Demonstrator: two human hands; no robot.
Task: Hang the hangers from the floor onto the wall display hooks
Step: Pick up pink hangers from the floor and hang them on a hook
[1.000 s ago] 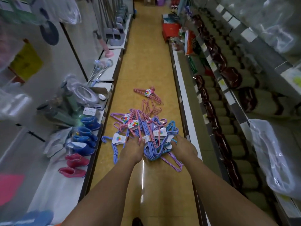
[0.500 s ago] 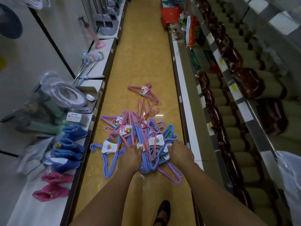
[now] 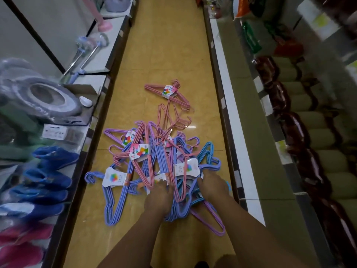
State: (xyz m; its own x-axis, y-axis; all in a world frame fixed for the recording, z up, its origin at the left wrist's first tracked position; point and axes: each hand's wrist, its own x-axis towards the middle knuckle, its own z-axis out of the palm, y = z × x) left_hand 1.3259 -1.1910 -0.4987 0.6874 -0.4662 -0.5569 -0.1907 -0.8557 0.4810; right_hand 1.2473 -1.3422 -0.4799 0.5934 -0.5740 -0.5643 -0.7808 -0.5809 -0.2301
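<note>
A tangled heap of hangers (image 3: 154,167) on the aisle floor (image 3: 170,60) is gathered by left hand (image 3: 159,196) and right hand (image 3: 212,185), both grasping bundles; lifting toward unseen wall hooks is judged next.

Fingertips both hands buried in hanger pile (image 3: 154,161); grip unclear. Left shelf goods (image 3: 38,171) blurred.

The hangers (image 3: 154,171) look like thin coated wire with glossy paper labels (image 3: 186,169); the yellow floor (image 3: 170,55) is smooth and faintly shiny.
</note>
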